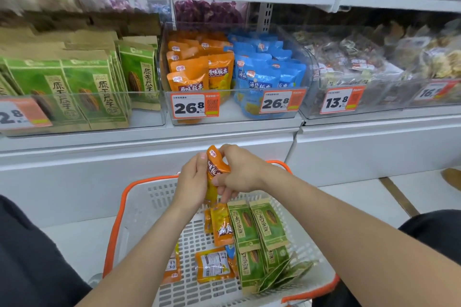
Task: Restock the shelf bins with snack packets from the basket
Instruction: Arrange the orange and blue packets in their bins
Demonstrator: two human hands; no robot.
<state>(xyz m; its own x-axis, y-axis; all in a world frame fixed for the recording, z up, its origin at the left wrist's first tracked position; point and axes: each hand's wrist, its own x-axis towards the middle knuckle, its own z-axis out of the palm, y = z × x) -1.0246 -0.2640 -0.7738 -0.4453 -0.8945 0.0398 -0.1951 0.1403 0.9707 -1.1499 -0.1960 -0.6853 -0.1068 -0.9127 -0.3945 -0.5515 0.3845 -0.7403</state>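
Note:
An orange snack packet [215, 169] stands upright between both hands above the basket. My left hand [190, 182] grips its left side and my right hand [239, 172] curls round its right side. Below them the white basket with an orange rim [139, 207] holds several orange packets [221, 224] and green packets [259, 232]. Straight ahead on the shelf a clear bin [164, 104] holds matching orange packets [192, 67] on its left and blue packets [262, 67] on its right.
A bin of green seed packets [82, 87] sits left of the orange ones. Bins of mixed clear-wrapped snacks [369, 57] fill the right. Price tags [195, 107] hang on the bin fronts. White cabinet fronts [124, 182] run below the shelf.

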